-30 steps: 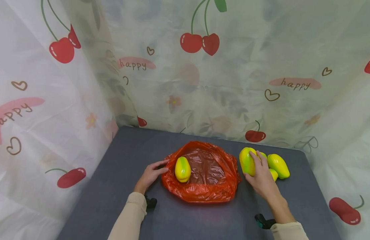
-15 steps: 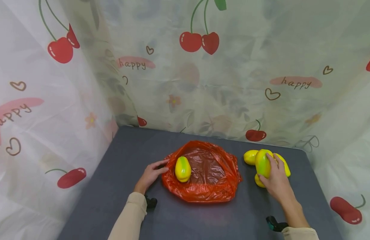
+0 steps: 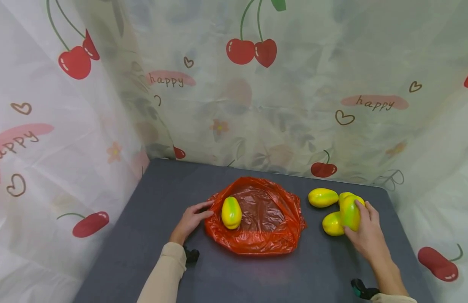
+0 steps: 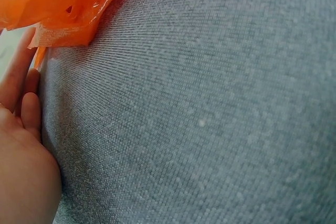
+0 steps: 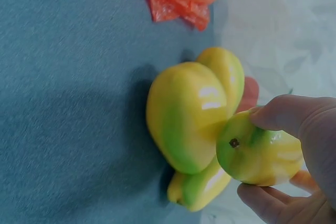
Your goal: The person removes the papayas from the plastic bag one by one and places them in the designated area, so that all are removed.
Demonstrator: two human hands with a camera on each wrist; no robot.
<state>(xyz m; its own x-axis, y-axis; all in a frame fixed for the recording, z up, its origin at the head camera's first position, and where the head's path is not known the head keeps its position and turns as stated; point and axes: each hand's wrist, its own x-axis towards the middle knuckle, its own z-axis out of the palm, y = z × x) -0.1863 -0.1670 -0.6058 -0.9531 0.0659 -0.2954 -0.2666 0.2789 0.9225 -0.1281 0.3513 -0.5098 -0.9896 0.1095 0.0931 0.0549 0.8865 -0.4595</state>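
My right hand (image 3: 370,235) grips a glossy yellow-green mango (image 3: 349,213) at the table's right side, thumb and fingers on opposite sides; its dark stem scar shows in the right wrist view. Around it lie other mangoes, one at the back left (image 3: 322,198), one at the front (image 3: 333,224), another partly hidden behind the held one. A red plastic bag (image 3: 264,246) lies mid-table with its mouth spread wide, a single mango (image 3: 231,213) inside near its left rim. Fairly straight fingers of my left hand (image 3: 188,223) touch the bag's left edge; film overlaps a fingertip in the left wrist view.
A dark grey cloth-covered table (image 3: 169,181) carries everything. Hanging sheets printed with cherries and "happy" (image 3: 294,84) enclose it at the back and both sides. Dark wrist-worn devices sit below the left hand (image 3: 192,255) and right hand (image 3: 364,290).
My right hand has moved right with its mango, across the other mangoes, uncovering the ones at back left and front. The left hand and the bag stay put.
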